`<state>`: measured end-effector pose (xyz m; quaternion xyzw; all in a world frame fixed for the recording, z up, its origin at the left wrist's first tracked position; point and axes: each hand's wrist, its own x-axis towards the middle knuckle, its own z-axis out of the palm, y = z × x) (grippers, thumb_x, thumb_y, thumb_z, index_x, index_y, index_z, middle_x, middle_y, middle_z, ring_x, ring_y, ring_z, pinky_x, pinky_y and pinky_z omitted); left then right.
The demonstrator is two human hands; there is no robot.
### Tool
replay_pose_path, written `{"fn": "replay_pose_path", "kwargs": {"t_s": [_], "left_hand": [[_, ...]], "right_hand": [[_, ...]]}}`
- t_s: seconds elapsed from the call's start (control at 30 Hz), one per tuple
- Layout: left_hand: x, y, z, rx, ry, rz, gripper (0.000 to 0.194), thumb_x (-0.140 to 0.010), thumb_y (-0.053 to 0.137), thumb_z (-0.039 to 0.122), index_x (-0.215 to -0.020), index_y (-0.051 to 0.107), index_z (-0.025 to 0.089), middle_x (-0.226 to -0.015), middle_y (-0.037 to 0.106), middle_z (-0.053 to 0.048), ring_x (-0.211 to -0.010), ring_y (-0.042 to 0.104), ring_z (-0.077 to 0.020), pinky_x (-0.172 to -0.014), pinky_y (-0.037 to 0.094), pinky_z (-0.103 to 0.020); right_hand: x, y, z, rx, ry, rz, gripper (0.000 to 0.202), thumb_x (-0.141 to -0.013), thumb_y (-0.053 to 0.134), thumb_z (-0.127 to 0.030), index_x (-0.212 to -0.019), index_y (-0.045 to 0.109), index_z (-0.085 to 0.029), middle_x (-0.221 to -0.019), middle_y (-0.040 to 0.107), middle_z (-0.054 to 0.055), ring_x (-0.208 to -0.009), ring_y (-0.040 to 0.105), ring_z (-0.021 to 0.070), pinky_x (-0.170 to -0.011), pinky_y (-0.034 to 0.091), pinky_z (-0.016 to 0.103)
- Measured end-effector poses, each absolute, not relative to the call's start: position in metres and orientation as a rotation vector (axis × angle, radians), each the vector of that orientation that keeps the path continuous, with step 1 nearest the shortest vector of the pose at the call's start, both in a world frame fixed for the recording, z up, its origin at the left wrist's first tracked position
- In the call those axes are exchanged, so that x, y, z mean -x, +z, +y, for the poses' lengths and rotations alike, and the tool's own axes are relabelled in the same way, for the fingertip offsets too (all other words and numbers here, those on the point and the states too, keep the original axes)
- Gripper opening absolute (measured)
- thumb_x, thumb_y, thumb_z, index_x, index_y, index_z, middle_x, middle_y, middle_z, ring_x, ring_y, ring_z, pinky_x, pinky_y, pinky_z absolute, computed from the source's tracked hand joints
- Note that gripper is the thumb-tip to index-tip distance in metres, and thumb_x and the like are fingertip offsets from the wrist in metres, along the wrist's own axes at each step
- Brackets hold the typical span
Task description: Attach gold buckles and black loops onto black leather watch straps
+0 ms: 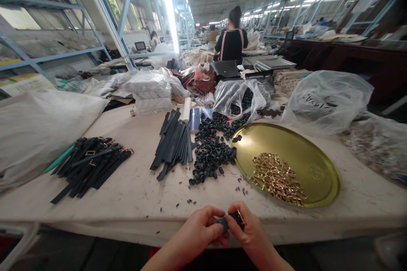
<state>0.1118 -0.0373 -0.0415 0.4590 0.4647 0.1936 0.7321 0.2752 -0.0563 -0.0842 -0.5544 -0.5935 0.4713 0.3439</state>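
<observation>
Both hands meet over the front edge of the table. My left hand (206,228) is closed, pinching one part of a dark strap (235,217) between thumb and fingers. At its other part my right hand (246,225) grips the strap, where a bit of gold buckle (241,217) shows. The fingers hide most of the strap. Ahead lie a pile of small black loops (213,154) and a fan of flat dark straps (174,142). Gold buckles (278,178) are heaped on a round golden tray (313,148) to the right.
At the left lies a bundle of straps with buckles (92,163), beside a white sack (41,123). Clear plastic bags (329,97) and a stack of wrapped packs (149,89) line the back. Small dark scraps (190,201) dot the cloth. A person (231,42) sits farther off.
</observation>
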Motion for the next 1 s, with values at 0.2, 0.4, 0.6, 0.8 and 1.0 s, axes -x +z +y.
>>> {"fn": "replay_pose_path", "kwargs": {"t_s": [0.2, 0.4, 0.6, 0.8, 1.0], "left_hand": [[-0.113, -0.048, -0.037, -1.036, 0.354, 1.008, 0.032, -0.069, 0.052, 0.019, -0.101, 0.052, 0.012, -0.081, 0.064, -0.004, -0.073, 0.06, -0.0144, -0.069, 0.045, -0.027], [-0.115, -0.048, -0.044, -1.046, 0.356, 0.945, 0.032, -0.07, 0.049, 0.016, -0.102, 0.054, 0.014, -0.088, 0.066, -0.004, -0.078, 0.06, -0.0161, -0.071, 0.046, -0.028], [-0.117, -0.04, -0.045, -1.166, 0.307, 0.961, 0.033, -0.072, 0.048, 0.017, -0.105, 0.055, 0.015, -0.089, 0.066, -0.004, -0.079, 0.06, -0.0165, -0.069, 0.045, -0.025], [-0.12, -0.031, -0.04, -1.184, 0.329, 0.918, 0.028, -0.073, 0.049, 0.02, -0.1, 0.057, 0.017, -0.09, 0.064, -0.003, -0.078, 0.059, -0.0152, -0.07, 0.044, -0.025], [-0.111, -0.034, -0.033, -1.227, 0.087, 1.034, 0.018, -0.075, 0.043, 0.025, -0.078, 0.057, 0.013, -0.068, 0.061, -0.001, -0.056, 0.056, -0.0102, -0.053, 0.041, -0.019]], "right_hand": [[-0.279, -0.076, -0.06, 1.357, 1.266, -1.74, 0.015, -0.083, 0.043, -0.032, -0.076, 0.05, -0.021, -0.062, 0.055, -0.003, -0.058, 0.05, 0.0128, -0.055, 0.037, 0.024], [-0.283, -0.072, -0.069, 1.338, 1.221, -1.907, 0.015, -0.084, 0.039, -0.031, -0.076, 0.048, -0.022, -0.061, 0.053, -0.003, -0.056, 0.048, 0.0128, -0.052, 0.034, 0.024], [-0.289, -0.068, -0.072, 1.294, 1.31, -1.898, 0.014, -0.085, 0.039, -0.032, -0.083, 0.049, -0.022, -0.066, 0.059, -0.001, -0.06, 0.052, 0.0141, -0.055, 0.037, 0.024], [-0.286, -0.071, -0.074, 1.222, 1.419, -1.675, 0.022, -0.087, 0.035, -0.035, -0.099, 0.047, -0.021, -0.088, 0.063, 0.005, -0.074, 0.059, 0.0179, -0.067, 0.044, 0.03], [-0.283, -0.084, -0.075, 1.32, 1.233, -1.622, 0.022, -0.086, 0.039, -0.035, -0.103, 0.049, -0.023, -0.085, 0.063, 0.004, -0.083, 0.058, 0.0203, -0.071, 0.045, 0.031]]}}
